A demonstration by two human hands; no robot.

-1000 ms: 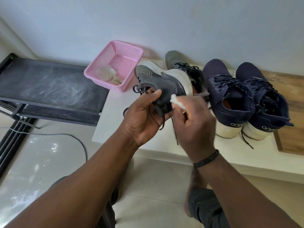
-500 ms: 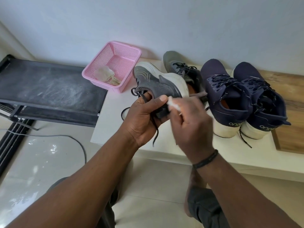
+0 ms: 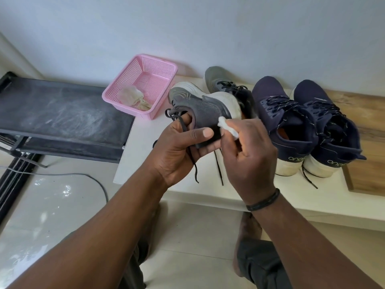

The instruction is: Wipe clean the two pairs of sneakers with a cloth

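Observation:
My left hand [image 3: 179, 151] grips a grey sneaker [image 3: 206, 109] by its heel and collar, holding it tilted on its side above the white ledge [image 3: 137, 163], white sole up. My right hand [image 3: 248, 155] pinches a small white cloth [image 3: 227, 127] against the sneaker's side near the heel. The second grey sneaker [image 3: 223, 82] stands behind it on the ledge, partly hidden. Two navy sneakers [image 3: 279, 113] [image 3: 329, 126] with white soles stand side by side to the right.
A pink plastic basket [image 3: 164, 69] holding a crumpled cloth [image 3: 131, 97] sits at the ledge's back left. A black shoe rack [image 3: 62, 115] stands to the left. A wooden board [image 3: 368, 126] lies at the far right. A cable [image 3: 62, 175] runs over the tiled floor.
My right hand has slid the cloth along the grey sneaker's side, back toward the sole edge. My left hand keeps its grip, its thumb now lying across the heel.

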